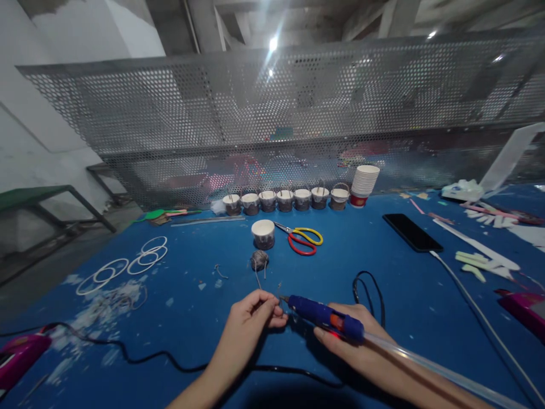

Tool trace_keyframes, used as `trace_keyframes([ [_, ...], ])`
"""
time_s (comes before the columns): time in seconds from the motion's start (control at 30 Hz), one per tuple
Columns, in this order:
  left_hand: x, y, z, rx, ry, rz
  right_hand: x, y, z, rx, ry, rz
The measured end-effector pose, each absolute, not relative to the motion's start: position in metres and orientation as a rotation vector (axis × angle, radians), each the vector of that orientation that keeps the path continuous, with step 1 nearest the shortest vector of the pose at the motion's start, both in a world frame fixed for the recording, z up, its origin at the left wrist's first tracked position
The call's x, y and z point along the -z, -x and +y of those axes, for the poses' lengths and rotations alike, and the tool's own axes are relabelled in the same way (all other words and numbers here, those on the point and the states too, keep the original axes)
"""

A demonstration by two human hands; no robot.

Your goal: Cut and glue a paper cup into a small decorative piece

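Observation:
My left hand [258, 312] pinches the end of a thin grey cord [258, 278] that runs from a small grey yarn ball [259, 260]. My right hand [355, 335] is wrapped round a blue glue gun [326, 317] with a clear glue stick in its back end. The gun's nozzle points left, close to my left fingertips; whether it touches the cord cannot be made out. Just behind the yarn ball stands a white cup with a grey-wrapped lower part [263, 234]. Red and yellow scissors [303, 238] lie to its right.
Several wrapped cups [285, 200] stand in a row before a perforated metal screen [281, 102], beside a cup stack [365, 184]. White rings [147, 260] and scraps lie left. A phone [412, 232] with a white cable lies right. A black cord [170, 359] crosses the front.

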State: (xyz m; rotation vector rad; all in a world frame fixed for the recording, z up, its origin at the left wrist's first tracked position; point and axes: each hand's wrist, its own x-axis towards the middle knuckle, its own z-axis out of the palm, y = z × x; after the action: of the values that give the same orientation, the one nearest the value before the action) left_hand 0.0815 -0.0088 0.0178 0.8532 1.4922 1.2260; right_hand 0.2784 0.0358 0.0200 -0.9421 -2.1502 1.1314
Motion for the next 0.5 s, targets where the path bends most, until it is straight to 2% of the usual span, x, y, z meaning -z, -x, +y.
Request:
trace_keyframes([
  [0.5, -0.0205, -0.0817, -0.0091, -1.228, -0.854, 1.496, -0.0228, -0.2798, 0.0369, -1.13, 0.951, -2.163],
])
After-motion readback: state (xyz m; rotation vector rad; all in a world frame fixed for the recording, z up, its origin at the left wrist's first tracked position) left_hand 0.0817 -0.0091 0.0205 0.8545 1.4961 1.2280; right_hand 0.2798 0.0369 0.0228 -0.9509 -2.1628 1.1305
